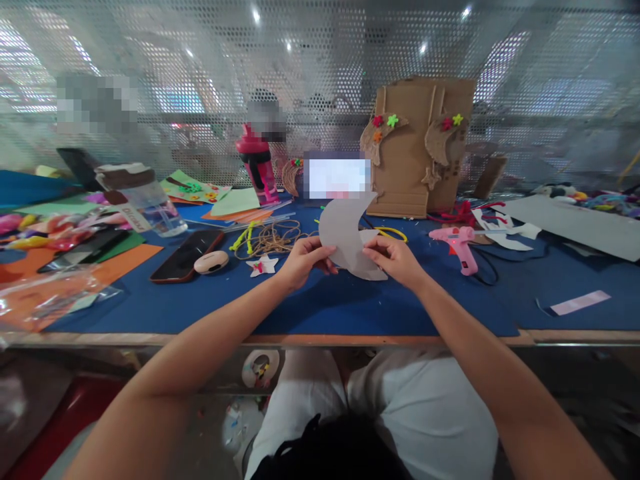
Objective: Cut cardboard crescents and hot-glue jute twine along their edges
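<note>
we pinch grey paper crescent (341, 230) at frame centre, left hand (306, 261) clamped on left edge, right hand (397, 260) on lower right; pink glue gun (465, 248) right of centre

You wore loose, off-white cloth trousers (430, 397).
Their fabric creased softly and looked greyer in the folds. A black, soft-edged mass (335, 453) with thin strands (314, 423) at its left showed over your lap, too dark to identify. Your left arm (220, 325), right arm (475, 340), left hand (305, 261) and right hand (397, 261) were all bare.
</note>
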`<state>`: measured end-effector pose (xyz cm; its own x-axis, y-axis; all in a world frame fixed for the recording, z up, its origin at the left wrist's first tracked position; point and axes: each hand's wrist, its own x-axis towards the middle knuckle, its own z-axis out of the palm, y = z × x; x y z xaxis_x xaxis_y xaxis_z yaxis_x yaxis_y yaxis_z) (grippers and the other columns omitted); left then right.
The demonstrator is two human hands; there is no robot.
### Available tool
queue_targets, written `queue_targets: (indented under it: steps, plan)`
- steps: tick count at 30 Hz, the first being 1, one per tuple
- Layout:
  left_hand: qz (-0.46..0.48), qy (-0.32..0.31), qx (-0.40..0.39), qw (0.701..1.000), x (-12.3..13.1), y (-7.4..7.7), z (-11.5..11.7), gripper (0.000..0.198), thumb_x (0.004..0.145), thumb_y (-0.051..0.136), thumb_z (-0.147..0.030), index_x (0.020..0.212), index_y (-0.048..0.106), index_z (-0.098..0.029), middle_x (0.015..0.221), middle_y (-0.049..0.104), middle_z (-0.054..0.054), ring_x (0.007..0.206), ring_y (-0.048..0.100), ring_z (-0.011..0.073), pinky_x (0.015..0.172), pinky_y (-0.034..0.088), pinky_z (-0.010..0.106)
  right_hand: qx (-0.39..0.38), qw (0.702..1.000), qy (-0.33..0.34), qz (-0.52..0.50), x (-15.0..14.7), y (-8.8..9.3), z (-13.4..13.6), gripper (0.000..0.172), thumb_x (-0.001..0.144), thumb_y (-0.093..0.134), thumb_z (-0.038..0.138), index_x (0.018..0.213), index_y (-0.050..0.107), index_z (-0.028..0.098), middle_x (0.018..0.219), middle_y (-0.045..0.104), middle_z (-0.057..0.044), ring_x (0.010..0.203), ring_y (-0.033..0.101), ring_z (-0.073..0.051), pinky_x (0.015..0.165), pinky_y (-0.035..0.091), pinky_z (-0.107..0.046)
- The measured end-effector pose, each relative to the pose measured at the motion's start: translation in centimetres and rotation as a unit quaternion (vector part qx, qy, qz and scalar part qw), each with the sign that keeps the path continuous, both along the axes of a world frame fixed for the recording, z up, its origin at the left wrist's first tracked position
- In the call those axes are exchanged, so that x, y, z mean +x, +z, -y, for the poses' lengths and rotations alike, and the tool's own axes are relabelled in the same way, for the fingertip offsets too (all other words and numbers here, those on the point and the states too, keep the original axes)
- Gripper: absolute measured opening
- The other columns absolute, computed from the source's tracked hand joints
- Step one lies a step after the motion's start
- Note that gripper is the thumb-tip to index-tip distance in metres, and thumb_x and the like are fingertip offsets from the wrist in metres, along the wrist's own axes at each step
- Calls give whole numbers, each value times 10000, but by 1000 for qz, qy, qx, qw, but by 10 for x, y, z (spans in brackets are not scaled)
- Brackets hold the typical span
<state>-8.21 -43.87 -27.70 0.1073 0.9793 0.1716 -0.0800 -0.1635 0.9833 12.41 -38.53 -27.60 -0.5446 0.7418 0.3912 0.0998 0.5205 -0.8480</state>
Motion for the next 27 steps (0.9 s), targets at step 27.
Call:
queue_targets:
  steps: [27]
  plan:
    - [-13, -2, 11, 1000, 1, 1, 1, 403, 664, 742, -458, 810, 598, -111, 546, 633, 21, 488, 626, 132, 439, 476, 186, -12, 1000, -15, -19, 2, -8, -5, 456, 863, 436, 576, 812, 636, 169, 538, 543, 16, 439, 460, -76, 430, 342, -209]
